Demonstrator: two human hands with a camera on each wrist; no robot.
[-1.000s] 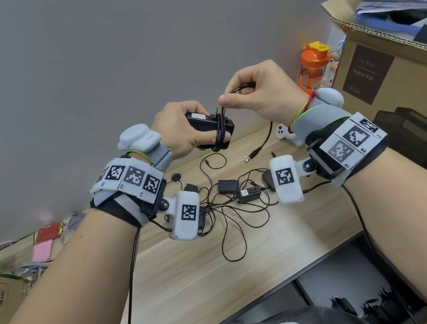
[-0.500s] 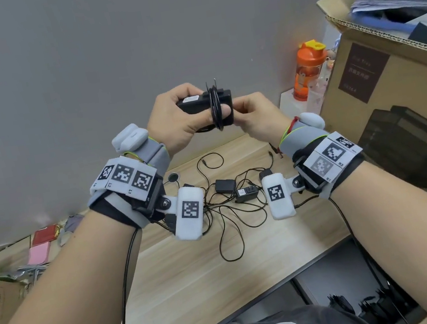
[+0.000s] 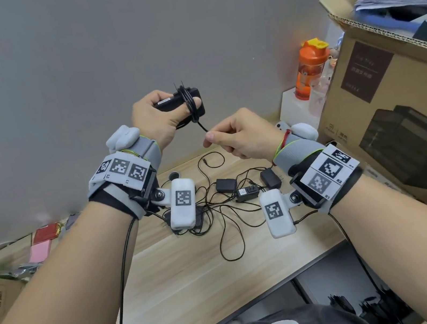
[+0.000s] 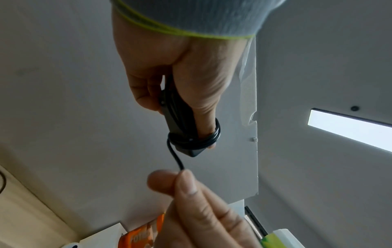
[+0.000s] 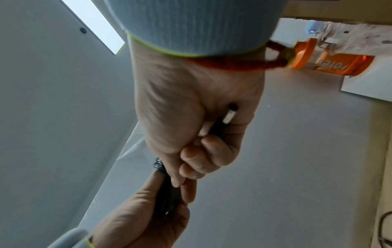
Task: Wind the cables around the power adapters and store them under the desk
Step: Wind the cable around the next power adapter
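My left hand (image 3: 159,117) grips a black power adapter (image 3: 169,106) held up in front of the grey wall. Its black cable (image 3: 189,103) is wound in several turns round the adapter and over my thumb (image 4: 208,130). A short free length of the cable runs down to my right hand (image 3: 233,137), which pinches it between thumb and forefinger. The metal-tipped plug end (image 5: 229,115) lies inside that curled right hand. Other black adapters (image 3: 226,185) lie on the wooden desk (image 3: 186,274) in a tangle of loose cables (image 3: 229,227).
A large cardboard box (image 3: 402,113) with papers on top stands at the right. Beside it an orange bottle (image 3: 310,69) sits on a small white box. Pink and red items (image 3: 41,244) lie at the desk's far left. Dark cables (image 3: 372,307) show under the desk's front edge.
My right hand has come off the adapter and moved down and right, drawing the cable's free end out. My left hand has kept the wound adapter raised.
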